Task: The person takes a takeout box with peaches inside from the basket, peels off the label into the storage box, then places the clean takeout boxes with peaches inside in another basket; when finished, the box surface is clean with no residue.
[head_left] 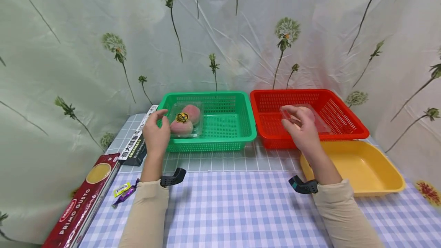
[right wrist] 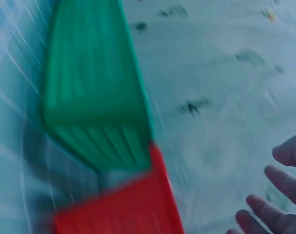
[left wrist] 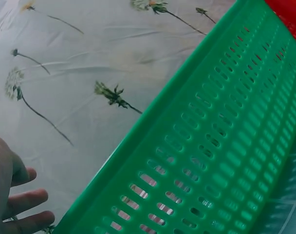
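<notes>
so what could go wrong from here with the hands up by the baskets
The left sleeve might brush the purple-wrapped candy, which lies close beside it in the head view. The right forearm, crossing the left side of the yellow tray in that view, could catch its rim if lowered. And the clear peach pack in the green basket looks smooth, so it might slip if the left hand grips only one side.

The table (head_left: 206, 162) had a checked cloth (head_left: 220, 209). A green basket (head_left: 203, 147) and red basket (head_left: 275, 142) sat in the middle, a yellow tray (head_left: 358, 167) lower right, and candies (head_left: 126, 195) and pasta packs (head_left: 82, 202) on the left.
</notes>
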The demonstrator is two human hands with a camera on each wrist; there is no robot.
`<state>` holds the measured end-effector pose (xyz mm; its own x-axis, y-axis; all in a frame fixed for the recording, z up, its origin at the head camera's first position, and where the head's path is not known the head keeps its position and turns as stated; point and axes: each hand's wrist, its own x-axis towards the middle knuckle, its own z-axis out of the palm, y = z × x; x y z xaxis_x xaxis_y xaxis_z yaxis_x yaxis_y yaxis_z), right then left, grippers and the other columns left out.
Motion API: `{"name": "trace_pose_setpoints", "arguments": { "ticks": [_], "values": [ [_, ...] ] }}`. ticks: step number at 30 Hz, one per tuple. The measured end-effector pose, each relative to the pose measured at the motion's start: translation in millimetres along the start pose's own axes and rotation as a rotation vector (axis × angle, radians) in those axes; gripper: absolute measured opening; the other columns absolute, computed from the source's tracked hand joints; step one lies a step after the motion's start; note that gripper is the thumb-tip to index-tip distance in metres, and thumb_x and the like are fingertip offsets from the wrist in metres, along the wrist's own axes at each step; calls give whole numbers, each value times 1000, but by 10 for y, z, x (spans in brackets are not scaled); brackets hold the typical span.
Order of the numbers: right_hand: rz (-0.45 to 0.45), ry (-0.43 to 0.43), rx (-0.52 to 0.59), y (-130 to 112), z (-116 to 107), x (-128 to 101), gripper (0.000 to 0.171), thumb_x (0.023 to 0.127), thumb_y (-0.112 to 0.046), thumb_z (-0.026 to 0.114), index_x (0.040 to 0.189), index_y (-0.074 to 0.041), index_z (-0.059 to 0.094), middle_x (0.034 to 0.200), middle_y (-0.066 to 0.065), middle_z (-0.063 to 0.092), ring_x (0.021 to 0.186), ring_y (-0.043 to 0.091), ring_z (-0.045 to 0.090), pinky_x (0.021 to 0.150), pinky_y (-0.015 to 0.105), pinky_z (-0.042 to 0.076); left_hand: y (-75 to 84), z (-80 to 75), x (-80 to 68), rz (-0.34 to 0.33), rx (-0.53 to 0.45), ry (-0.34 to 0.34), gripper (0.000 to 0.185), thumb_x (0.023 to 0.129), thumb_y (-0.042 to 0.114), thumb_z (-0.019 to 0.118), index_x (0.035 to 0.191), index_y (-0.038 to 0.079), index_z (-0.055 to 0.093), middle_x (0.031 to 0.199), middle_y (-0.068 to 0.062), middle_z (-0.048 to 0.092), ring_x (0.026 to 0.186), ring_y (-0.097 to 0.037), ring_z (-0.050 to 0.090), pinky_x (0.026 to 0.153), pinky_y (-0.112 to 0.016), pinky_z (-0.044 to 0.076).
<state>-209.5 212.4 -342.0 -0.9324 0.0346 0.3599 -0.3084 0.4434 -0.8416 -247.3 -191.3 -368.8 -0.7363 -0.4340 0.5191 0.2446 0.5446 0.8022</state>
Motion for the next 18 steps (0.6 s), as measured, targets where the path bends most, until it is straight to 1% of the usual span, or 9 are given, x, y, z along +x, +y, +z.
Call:
{"name": "trace_pose_setpoints", "arguments": {
  "ticks": [2,3,5,7,10,12,14,16,18],
  "values": [
    [-58,-28,36,-45,171,23,42,99,-19,61,139,-11,54,143,7,52,134,26,46,115,51,40,-12,-7,-2,-4,15,24,28,95,8,53,115,2,71,114,-21,70,114,-36,63,98,-50,45],
    [-77,-41,51,-72,253,35,41,99,-18,61,138,-10,55,142,7,54,133,25,48,114,49,41,-24,-12,1,-9,27,42,27,95,8,53,115,3,71,114,-21,70,113,-37,63,96,-51,46],
    [-95,-73,89,-136,413,71,38,99,-14,60,136,-9,57,139,9,58,130,25,52,110,45,45,-54,-30,9,-19,40,84,26,95,7,53,112,3,72,115,-21,69,114,-37,62,96,-52,45],
    [-80,-121,141,-206,563,114,36,99,-11,58,135,-9,57,138,10,59,129,26,54,107,42,48,-86,-48,21,-28,42,128,26,94,6,54,111,2,73,122,-20,66,117,-37,60,97,-52,45],
    [-27,-183,208,-277,771,189,34,100,-12,57,133,-11,57,138,9,60,129,28,57,105,41,50,-141,-58,40,-44,31,157,26,92,6,55,110,3,74,133,-19,60,127,-36,55,104,-52,42],
    [5,-217,255,-304,899,240,32,100,-13,57,133,-10,58,138,9,59,128,28,58,105,44,50,-170,-56,45,-64,29,153,27,92,6,55,111,3,74,138,-18,56,131,-36,52,106,-53,41],
    [33,-240,290,-318,1022,289,31,101,-14,56,132,-8,58,137,9,59,125,28,60,102,46,52,-199,-51,49,-90,34,131,27,92,8,57,113,4,73,141,-18,55,131,-37,51,108,-55,39],
    [60,-265,315,-326,1137,338,30,102,-16,56,131,-8,58,135,9,58,122,28,62,99,47,54,-227,-54,55,-130,41,93,27,93,12,60,116,5,72,143,-18,53,132,-37,51,109,-55,38],
    [93,-295,342,-346,1240,380,30,103,-16,55,131,-7,58,134,11,58,123,32,61,96,46,55,-257,-68,61,-175,41,40,30,94,17,62,121,7,71,143,-18,53,134,-38,49,111,-55,36]
  ]
}}
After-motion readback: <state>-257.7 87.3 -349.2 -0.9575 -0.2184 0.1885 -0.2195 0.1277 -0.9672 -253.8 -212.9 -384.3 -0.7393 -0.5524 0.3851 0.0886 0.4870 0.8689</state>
